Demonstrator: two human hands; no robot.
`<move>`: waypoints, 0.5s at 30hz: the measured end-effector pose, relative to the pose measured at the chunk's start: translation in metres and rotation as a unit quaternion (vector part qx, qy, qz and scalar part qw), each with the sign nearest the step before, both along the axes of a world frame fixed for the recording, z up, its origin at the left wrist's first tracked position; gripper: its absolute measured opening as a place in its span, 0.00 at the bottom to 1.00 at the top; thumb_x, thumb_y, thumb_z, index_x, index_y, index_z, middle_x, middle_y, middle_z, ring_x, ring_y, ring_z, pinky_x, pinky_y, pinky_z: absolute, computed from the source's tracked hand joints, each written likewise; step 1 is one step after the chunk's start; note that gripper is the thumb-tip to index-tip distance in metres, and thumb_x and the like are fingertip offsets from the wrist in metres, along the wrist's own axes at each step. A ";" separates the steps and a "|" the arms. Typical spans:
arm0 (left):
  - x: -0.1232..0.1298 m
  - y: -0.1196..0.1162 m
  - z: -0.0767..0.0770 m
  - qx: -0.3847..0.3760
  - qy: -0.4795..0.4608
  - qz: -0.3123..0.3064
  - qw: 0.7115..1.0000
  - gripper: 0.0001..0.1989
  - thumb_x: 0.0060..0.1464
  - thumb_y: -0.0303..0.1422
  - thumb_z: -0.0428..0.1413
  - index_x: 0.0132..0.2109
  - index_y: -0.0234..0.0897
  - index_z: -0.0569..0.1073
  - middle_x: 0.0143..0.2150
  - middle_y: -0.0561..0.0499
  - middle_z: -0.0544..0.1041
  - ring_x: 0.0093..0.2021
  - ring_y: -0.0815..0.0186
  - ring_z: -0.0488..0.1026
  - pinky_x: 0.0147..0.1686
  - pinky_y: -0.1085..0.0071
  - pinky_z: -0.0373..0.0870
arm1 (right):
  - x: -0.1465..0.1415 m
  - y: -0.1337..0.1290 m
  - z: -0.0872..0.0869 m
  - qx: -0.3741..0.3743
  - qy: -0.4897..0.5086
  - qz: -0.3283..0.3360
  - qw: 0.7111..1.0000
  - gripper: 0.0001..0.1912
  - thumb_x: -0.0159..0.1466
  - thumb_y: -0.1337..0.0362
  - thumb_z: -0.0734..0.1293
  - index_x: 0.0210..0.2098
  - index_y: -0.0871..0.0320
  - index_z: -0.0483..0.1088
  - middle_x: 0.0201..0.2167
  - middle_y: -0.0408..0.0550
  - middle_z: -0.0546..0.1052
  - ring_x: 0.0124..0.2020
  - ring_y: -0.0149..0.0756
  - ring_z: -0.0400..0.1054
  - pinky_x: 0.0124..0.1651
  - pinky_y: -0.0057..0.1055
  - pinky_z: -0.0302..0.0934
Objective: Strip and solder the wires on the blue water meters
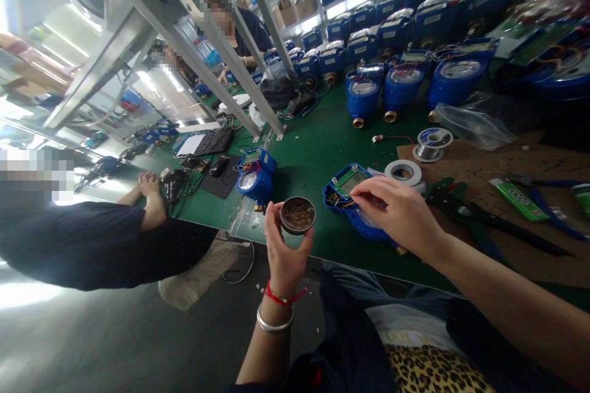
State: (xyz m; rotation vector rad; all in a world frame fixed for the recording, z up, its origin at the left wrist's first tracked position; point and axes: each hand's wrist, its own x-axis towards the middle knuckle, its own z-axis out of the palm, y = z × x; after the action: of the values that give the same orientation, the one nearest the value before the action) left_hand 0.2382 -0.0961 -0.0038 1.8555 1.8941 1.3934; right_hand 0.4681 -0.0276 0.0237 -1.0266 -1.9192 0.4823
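My left hand [286,261] is closed round a shallow round tin [297,216], tilted so its inside shows. Small brownish bits, too fine to name, lie in the tin. My right hand [401,212] has thumb and forefinger pinched together over an opened blue water meter [364,226]. What the pinch holds, if anything, is hidden. The meter's green circuit board [346,180] with its small display shows beside my fingertips. Left of the tin, apart from my hands, another blue water meter [262,187] stands with coloured wires at its top.
To the right lie a tape roll [404,173], a solder wire spool [433,140], green-handled cutters [454,202] and a green-white box [519,199]. Rows of blue meters [405,83] stand at the back. Metal frame posts rise ahead. A person [92,239] sits at left; others work beyond.
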 end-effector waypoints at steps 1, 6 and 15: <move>0.003 -0.003 0.007 0.002 0.009 -0.013 1.000 0.42 0.51 0.33 0.62 0.67 0.40 0.50 0.63 0.38 0.62 0.63 0.53 0.63 0.62 0.55 0.63 | 0.000 0.000 0.000 -0.001 0.000 0.002 1.000 0.03 0.64 0.68 0.65 0.36 0.56 0.71 0.37 0.46 0.78 0.41 0.37 0.72 0.47 0.36 0.64; 0.009 0.001 0.028 0.010 0.024 -0.047 0.999 0.33 0.50 0.31 0.62 0.62 0.40 0.59 0.60 0.41 0.65 0.61 0.54 0.65 0.61 0.54 0.63 | 0.000 0.000 -0.002 -0.004 -0.005 0.003 1.000 0.04 0.64 0.69 0.65 0.37 0.56 0.71 0.37 0.45 0.78 0.41 0.37 0.71 0.48 0.36 0.63; 0.004 0.051 0.073 -0.056 0.035 -0.276 0.959 0.33 0.48 0.29 0.62 0.61 0.41 0.62 0.59 0.42 0.64 0.61 0.54 0.62 0.62 0.55 0.59 | -0.001 0.000 -0.004 -0.009 0.007 -0.015 1.000 0.04 0.64 0.69 0.66 0.38 0.57 0.72 0.38 0.44 0.78 0.43 0.36 0.72 0.50 0.34 0.63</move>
State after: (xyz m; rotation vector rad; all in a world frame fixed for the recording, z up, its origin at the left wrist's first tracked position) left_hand 0.2419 -0.0451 0.0691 2.1635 1.2856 1.0216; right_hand 0.4671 -0.0280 0.0201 -1.0601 -1.8866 0.4890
